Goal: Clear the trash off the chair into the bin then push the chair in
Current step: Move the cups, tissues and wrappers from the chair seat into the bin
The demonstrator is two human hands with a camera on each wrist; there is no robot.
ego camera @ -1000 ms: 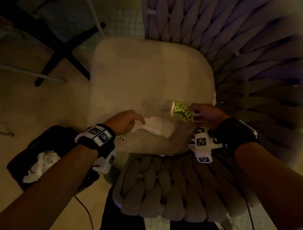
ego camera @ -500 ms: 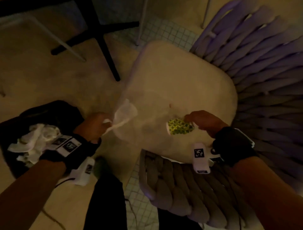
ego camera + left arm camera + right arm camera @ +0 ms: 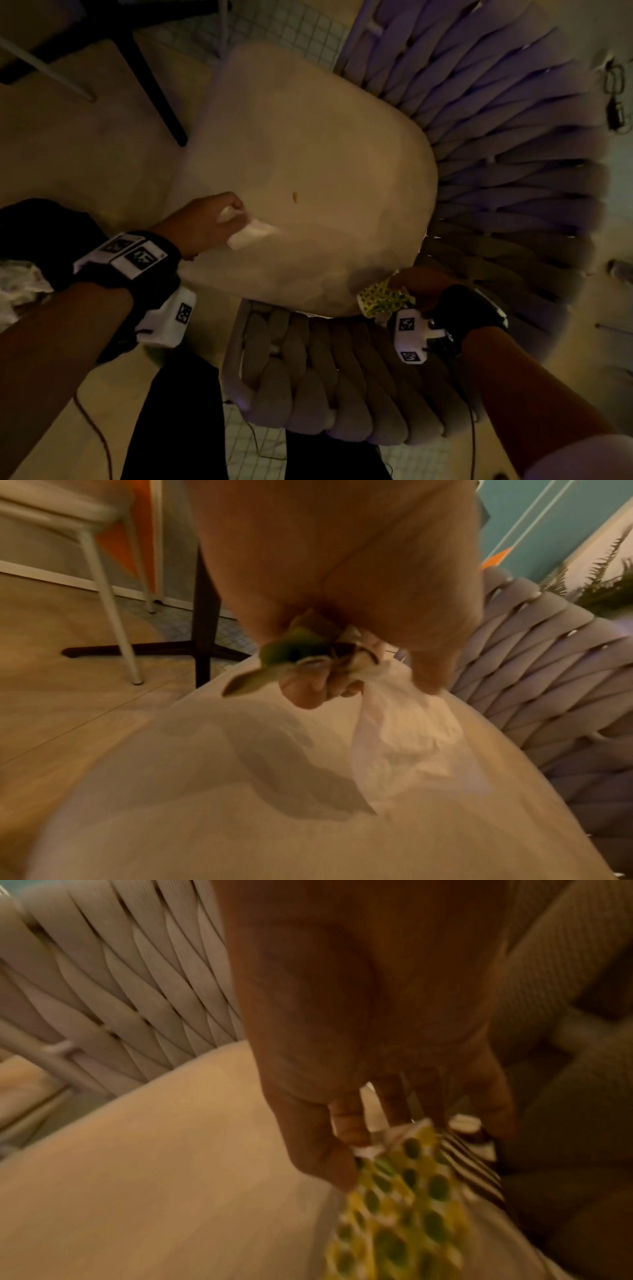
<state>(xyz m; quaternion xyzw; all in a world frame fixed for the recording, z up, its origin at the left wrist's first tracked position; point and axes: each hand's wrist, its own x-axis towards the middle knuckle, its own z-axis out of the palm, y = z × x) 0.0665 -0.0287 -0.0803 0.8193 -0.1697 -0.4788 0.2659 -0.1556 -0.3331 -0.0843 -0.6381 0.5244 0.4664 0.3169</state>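
A cream seat cushion point(image 3: 308, 137) fills the woven chair point(image 3: 513, 154). At the cushion's left edge my left hand point(image 3: 229, 212) pinches a white napkin point(image 3: 251, 233), which hangs just above the seat. In the left wrist view the same napkin point(image 3: 404, 739) hangs from my curled fingers point(image 3: 308, 691), along with a small green scrap point(image 3: 291, 653). My right hand point(image 3: 400, 284) grips a crushed green-and-yellow dotted paper cup point(image 3: 382, 301) at the cushion's near right corner. Beside the cup point(image 3: 404, 1191) in the right wrist view is a striped piece point(image 3: 472, 1164). The black bin bag point(image 3: 41, 233) sits on the floor at far left.
White crumpled paper point(image 3: 20, 284) lies in the bin bag. A tiny orange speck point(image 3: 294, 196) marks the cushion. A black table base point(image 3: 150, 89) and a white chair leg point(image 3: 48, 73) stand on the floor beyond the seat. The chair's woven arm point(image 3: 325, 377) is between me and the cushion.
My left hand has picked the napkin up off the seat and carried it to the cushion's left edge. My right hand has drawn the cup back to the near right corner.
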